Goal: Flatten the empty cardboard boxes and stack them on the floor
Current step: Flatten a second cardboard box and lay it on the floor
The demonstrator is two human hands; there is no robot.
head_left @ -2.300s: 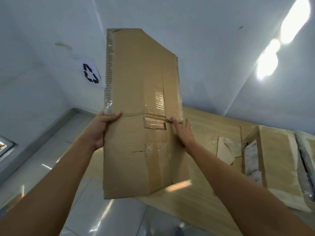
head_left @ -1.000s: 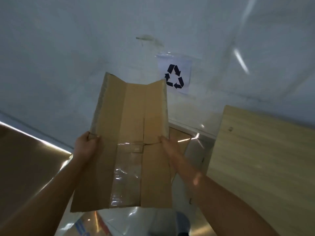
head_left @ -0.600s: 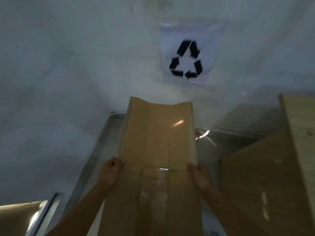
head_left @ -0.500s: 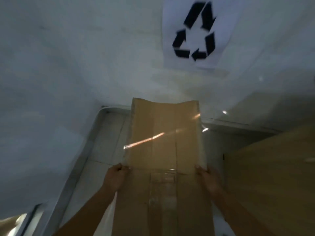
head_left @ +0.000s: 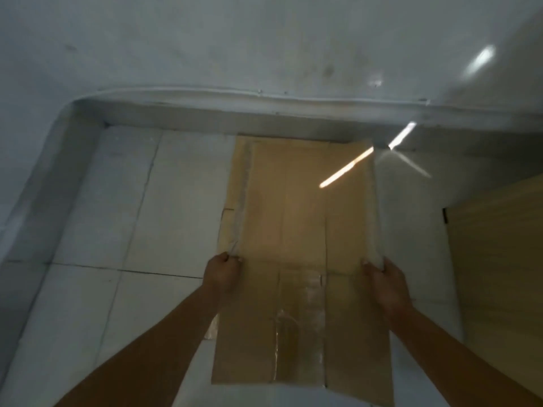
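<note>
A flattened brown cardboard box [head_left: 302, 236], with clear tape down its middle, lies lengthwise low over the white tiled floor [head_left: 117, 224], its far end near the wall's base. My left hand [head_left: 222, 271] grips its left edge and my right hand [head_left: 385, 284] grips its right edge, both at mid-length. A strip of another flattened cardboard piece [head_left: 227, 218] shows under the box's left side. Whether the held box rests on it I cannot tell.
A grey skirting [head_left: 264, 113] runs along the wall ahead and curves round on the left. A light wooden panel [head_left: 496, 274] stands at the right, close to the box. Bright light streaks reflect on the floor and cardboard.
The view has tilted down from the wall with the recycling sign to the floor. The box, held upright earlier, has come down flat toward the floor by the wall, both hands still gripping it.
</note>
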